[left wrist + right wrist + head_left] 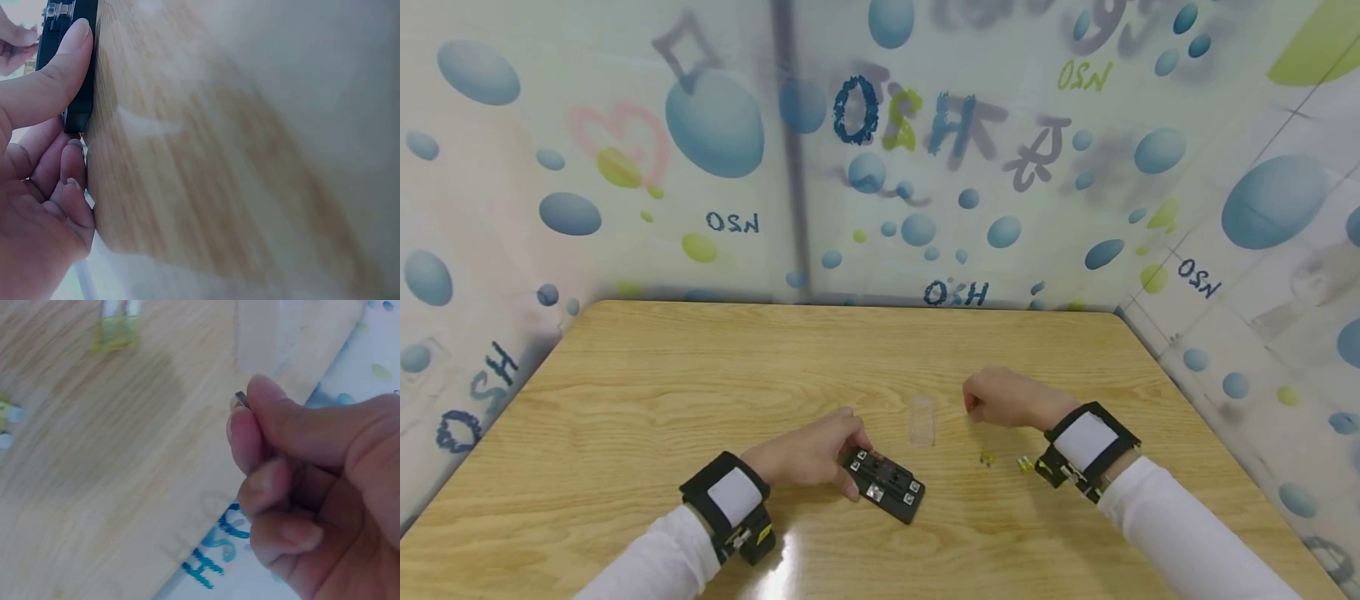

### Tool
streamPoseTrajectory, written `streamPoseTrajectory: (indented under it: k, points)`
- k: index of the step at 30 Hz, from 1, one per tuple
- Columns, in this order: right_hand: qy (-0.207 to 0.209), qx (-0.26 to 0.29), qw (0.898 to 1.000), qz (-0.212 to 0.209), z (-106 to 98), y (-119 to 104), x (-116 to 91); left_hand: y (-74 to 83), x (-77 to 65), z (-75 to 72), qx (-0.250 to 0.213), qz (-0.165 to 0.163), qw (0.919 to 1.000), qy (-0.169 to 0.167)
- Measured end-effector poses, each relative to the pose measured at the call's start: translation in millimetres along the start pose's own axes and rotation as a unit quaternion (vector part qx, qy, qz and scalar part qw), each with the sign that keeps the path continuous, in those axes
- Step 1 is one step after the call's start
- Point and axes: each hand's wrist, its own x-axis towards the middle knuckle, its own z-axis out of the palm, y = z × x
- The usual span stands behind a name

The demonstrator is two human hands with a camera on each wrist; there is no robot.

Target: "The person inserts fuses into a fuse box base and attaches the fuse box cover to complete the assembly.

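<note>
My left hand [808, 454] grips a black terminal block [887, 490] by its left end, and the block lies on the table. Silver screw terminals show on its top. In the left wrist view the thumb [59, 75] presses the side of the block [80, 103]. Farther right, my right hand [1011, 398] is held above the table. It pinches a tiny dark metal piece [241, 398] between thumb and index finger; most of that piece is hidden by the fingertips. The other fingers of this hand are curled.
A clear plastic cover [922, 421] lies between the hands. Two small yellow pieces with silver prongs, one nearer the block [987, 457] and another by the right wrist [1025, 463], lie on the wooden table [737, 358]. A printed curtain [865, 225] hangs behind the table.
</note>
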Motion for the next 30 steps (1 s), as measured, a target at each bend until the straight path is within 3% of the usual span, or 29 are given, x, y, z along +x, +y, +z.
streamPoseTrajectory:
  k: [9, 20, 30]
  points:
    - [-0.012, 0.0, 1.0, 0.006, -7.8, -17.9, -2.1, 0.0, 0.4, 0.2, 0.001, -0.002, 1.0, -0.002]
    - [0.037, -0.031, 0.998, -0.026, -12.1, -30.0, -4.3, -0.9, 0.6, 0.2, 0.006, 0.001, 1.0, 0.003]
    - [0.093, -0.067, 0.989, -0.098, -9.6, -41.3, -2.1, -0.2, 1.0, 0.3, 0.01, -0.004, 0.9999, 0.002]
